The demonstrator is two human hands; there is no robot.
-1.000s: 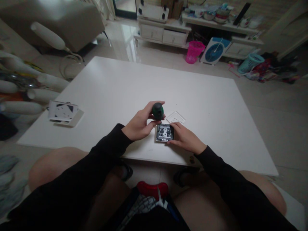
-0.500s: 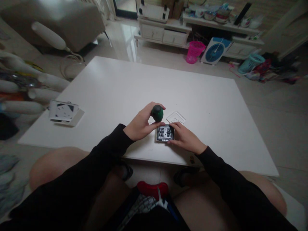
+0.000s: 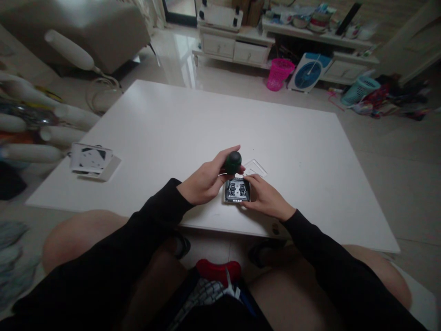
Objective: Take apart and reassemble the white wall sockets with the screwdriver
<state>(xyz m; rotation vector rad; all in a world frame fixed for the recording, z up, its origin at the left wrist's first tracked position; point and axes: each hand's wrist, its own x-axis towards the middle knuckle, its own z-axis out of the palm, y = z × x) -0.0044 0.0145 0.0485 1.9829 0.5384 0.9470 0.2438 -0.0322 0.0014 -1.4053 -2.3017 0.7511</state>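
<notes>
Now the left hand [image 3: 206,180] grips the green handle [image 3: 233,162] (its tip is hidden); the right hand [image 3: 267,196] pinches the square panel [image 3: 237,190] at the table's [image 3: 193,124] near side; if that pinch gets loose, the panel could slip.

Tool handle [image 3: 233,164] dark green (end black); square device [image 3: 237,189] black, grey-centred.

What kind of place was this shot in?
Probably a home living room: there's a low white cabinet along the far wall, with a blue-and-white box-shaped fan and a bright pink perforated plastic basket on the floor before it.
</notes>
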